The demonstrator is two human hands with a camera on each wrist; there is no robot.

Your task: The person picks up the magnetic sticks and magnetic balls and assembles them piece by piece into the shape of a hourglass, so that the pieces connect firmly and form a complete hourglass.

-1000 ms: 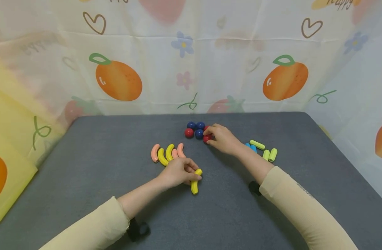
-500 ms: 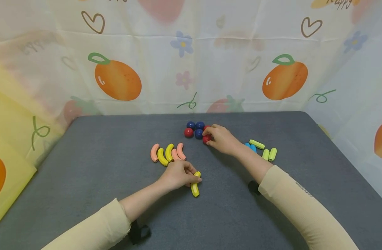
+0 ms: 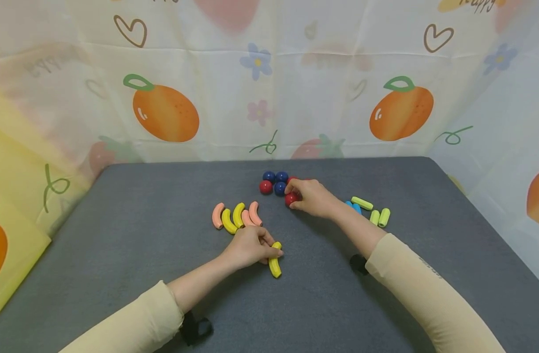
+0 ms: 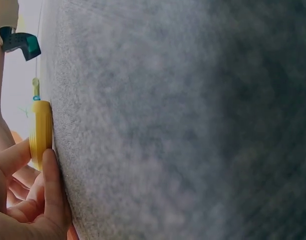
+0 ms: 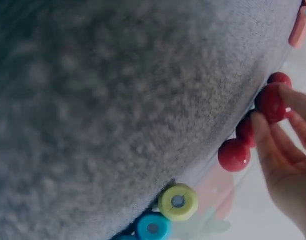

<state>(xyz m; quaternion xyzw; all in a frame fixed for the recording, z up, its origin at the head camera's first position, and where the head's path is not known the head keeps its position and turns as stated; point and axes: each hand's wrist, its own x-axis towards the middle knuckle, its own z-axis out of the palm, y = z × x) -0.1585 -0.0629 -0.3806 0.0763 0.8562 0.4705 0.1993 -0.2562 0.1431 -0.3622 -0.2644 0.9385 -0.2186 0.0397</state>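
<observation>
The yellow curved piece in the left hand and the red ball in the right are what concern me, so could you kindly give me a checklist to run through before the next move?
1. Left hand has the yellow curved piece pinched: ok.
2. Right hand has thumb and finger on the red ball: ok.
3. Yellow curved piece stands apart from the pink and yellow pieces: ok.
4. Red ball is free of contact with the blue ball close by: cannot tell.
5. Yellow curved piece is off the table: cannot tell.
6. Blue pieces fully visible in the head view: not ok, the right forearm partly covers them.
</observation>
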